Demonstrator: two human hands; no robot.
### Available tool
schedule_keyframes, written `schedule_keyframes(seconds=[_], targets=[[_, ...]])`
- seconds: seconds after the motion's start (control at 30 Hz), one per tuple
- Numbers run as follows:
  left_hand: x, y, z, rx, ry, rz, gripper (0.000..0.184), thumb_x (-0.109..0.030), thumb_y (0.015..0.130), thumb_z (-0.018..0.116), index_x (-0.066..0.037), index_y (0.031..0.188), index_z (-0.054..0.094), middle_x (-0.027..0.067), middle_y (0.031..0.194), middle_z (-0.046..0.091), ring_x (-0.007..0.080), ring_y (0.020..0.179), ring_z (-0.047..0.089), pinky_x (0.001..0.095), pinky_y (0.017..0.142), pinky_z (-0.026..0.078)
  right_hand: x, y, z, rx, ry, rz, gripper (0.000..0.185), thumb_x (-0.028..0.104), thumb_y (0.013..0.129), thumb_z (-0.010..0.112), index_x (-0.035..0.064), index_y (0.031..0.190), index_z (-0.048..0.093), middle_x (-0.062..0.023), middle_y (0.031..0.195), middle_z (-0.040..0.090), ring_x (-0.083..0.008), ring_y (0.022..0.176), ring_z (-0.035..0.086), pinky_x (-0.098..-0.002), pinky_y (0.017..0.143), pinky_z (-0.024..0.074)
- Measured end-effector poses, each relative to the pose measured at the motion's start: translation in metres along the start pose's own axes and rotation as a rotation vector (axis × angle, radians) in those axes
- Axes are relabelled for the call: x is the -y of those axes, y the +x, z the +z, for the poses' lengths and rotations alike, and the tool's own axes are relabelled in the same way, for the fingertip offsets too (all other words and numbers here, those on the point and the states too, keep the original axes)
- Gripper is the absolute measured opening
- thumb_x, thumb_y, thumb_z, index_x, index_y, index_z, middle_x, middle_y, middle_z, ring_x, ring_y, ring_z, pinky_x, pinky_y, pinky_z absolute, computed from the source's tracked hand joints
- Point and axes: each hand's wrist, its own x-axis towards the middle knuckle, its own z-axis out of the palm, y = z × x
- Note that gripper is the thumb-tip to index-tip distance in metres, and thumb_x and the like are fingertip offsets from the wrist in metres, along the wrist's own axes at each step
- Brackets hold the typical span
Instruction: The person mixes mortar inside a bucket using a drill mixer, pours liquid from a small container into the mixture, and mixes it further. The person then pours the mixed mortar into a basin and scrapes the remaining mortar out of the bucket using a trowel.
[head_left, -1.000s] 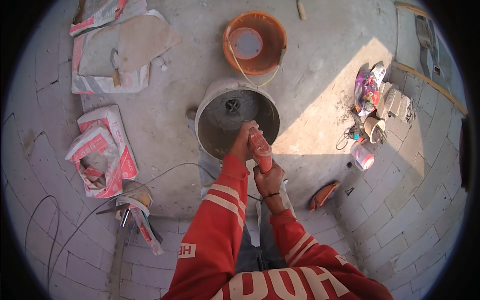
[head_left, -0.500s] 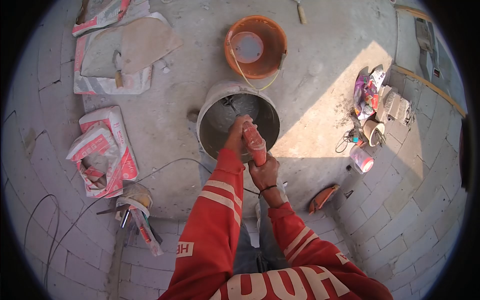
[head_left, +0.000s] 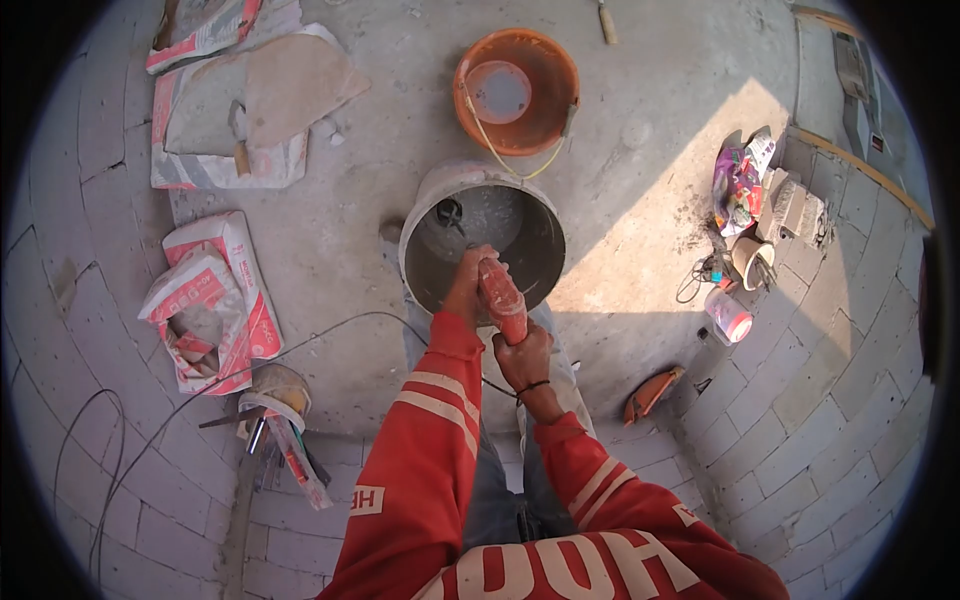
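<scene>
Both of my hands are closed on a red, dust-coated power drill (head_left: 501, 298) with a mixing paddle (head_left: 450, 213). Its front end is in the grip of my left hand (head_left: 466, 283), while my right hand (head_left: 524, 359) wraps the rear handle. The drill is tilted over a large pale bucket (head_left: 555, 215), and the paddle reaches down into grey wet mix (head_left: 490, 215) at the bottom left of it. A black cable (head_left: 350, 317) runs from the drill off to the left.
An orange bucket (head_left: 560, 75) stands just beyond. Mortar bags (head_left: 262, 300) and an opened bag with a trowel (head_left: 241, 158) lie left. A tool bucket (head_left: 290, 390) sits lower left. Right are blocks (head_left: 795, 212), a colourful bag (head_left: 735, 190) and a plastic tub (head_left: 733, 318). Block walls flank both sides.
The drill's front end and my left hand have shifted slightly left and down. The paddle has moved left inside the bucket. Both hands keep their hold.
</scene>
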Motion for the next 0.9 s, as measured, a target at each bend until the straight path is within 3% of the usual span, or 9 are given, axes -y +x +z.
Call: schedule_keyframes(seconds=[0.17, 0.43, 0.9], targets=[[0.004, 0.009, -0.007, -0.025, -0.002, -0.021, 0.045, -0.04, 0.076, 0.078, -0.011, 0.105, 0.059, 0.0119, 0.094, 0.065, 0.026, 0.078, 0.065, 0.0433, 0.073, 0.058, -0.001, -0.002, 0.002, -0.047, -0.012, -0.037, 0.022, 0.012, 0.071, 0.07, -0.0024, 0.087, 0.07, -0.0265, 0.077, 0.069, -0.0469, 0.079, 0.069, -0.0499, 0.072, 0.0546], [0.012, 0.014, -0.014, -0.032, -0.025, -0.041, 0.046, -0.041, 0.073, 0.078, -0.012, 0.104, 0.06, 0.0119, 0.096, 0.063, 0.0276, 0.081, 0.065, 0.0438, 0.075, 0.058, -0.004, -0.004, 0.0, -0.031, -0.035, -0.071, 0.022, 0.012, 0.07, 0.069, -0.002, 0.087, 0.069, -0.0262, 0.077, 0.069, -0.0471, 0.077, 0.068, -0.05, 0.071, 0.0548], [0.014, 0.024, -0.014, 0.006, -0.03, -0.079, 0.04, -0.04, 0.079, 0.074, -0.013, 0.104, 0.059, 0.012, 0.096, 0.064, 0.0284, 0.082, 0.065, 0.0443, 0.075, 0.057, -0.007, 0.0, -0.006, -0.018, -0.076, -0.103, 0.025, 0.017, 0.073, 0.067, -0.0013, 0.09, 0.068, -0.0246, 0.077, 0.069, -0.0476, 0.077, 0.067, -0.0529, 0.074, 0.0543]])
